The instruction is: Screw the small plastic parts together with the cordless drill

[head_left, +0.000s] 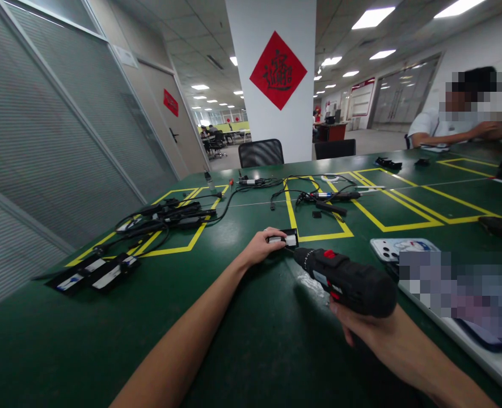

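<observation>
A black, red-trimmed power drill (348,280) points at a small black-and-white rectangular piece (292,239) on the green table (118,334).
The left hand (263,247) curls nearly closed over the piece; the right hand (363,327) wraps its fingers round the drill's grip.

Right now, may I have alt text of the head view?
A person's right hand points a black-and-red drill at a small black part held by the left hand, above a green table with yellow outlines; black corded devices lie to the left.

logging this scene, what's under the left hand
A black piece with a white patch shows under the left hand; the part the hand covers cannot be seen.
</observation>
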Tool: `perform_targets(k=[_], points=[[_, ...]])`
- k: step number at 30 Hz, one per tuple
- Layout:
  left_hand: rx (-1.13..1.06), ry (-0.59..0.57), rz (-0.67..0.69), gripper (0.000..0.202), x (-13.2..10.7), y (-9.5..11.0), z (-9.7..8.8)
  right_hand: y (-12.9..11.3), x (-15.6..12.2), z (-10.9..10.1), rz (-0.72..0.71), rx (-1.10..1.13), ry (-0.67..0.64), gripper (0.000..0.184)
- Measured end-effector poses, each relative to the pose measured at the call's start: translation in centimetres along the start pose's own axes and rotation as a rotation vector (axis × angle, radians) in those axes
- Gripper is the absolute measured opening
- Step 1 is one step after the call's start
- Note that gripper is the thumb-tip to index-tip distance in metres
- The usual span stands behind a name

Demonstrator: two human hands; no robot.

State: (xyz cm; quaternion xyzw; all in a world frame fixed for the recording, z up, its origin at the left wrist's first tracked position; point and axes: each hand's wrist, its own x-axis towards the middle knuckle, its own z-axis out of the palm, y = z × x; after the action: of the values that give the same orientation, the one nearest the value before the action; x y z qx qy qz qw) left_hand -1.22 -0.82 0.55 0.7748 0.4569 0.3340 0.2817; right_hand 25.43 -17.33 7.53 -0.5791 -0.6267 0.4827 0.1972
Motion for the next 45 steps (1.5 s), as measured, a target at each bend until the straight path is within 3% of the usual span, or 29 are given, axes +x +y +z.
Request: perform_targets(k=[10,13,17,21,24,28,32,35,37,40,45], points=[[-0.005,0.009,-0.022,0.032,-0.1,0.6,0.2,0.2,-0.9,0.2,-0.037,0.089,0.06,0.035],[-0.014,0.015,-0.031,0.032,-0.2,0.8,0.2,0.4,-2.1,0.3,-0.031,0.122,0.202,0.035],[-0.012,0.029,-0.038,0.03,-0.4,1.0,0.3,0.9,-2.9,-0.3,-0.202,0.009,0.342,0.049],[0.097,0.193,0.022,0.033,-1.2,1.7,0.6,1.4,-2.3,-0.7,-0.346,-0.115,0.246,0.078],[0.275,0.301,0.115,0.04,-2.2,2.2,0.7,1.2,-1.6,0.0,-0.374,-0.141,0.162,0.08],[0.501,0.286,0.205,0.052,-3.1,2.4,0.7,0.3,-0.2,2.2,-0.327,-0.247,0.149,0.085],[0.616,0.248,0.269,0.046,-3.1,2.2,1.0,-0.3,0.7,4.1,-0.309,-0.304,0.08,0.084],[0.654,0.243,0.28,0.043,-2.9,2.3,1.4,-0.7,0.5,4.6,-0.324,-0.42,0.029,0.074],[0.671,0.245,0.275,0.041,-2.8,2.5,1.6,-1.5,0.5,4.3,-0.356,-0.515,0.072,0.063],[0.685,0.237,0.256,0.039,-2.6,2.7,1.8,-3.4,2.3,3.4,-0.398,-0.551,0.225,0.055],[0.691,0.217,0.249,0.032,-2.4,2.6,2.0,-5.6,10.4,2.7,-0.511,-0.482,0.413,0.034]])
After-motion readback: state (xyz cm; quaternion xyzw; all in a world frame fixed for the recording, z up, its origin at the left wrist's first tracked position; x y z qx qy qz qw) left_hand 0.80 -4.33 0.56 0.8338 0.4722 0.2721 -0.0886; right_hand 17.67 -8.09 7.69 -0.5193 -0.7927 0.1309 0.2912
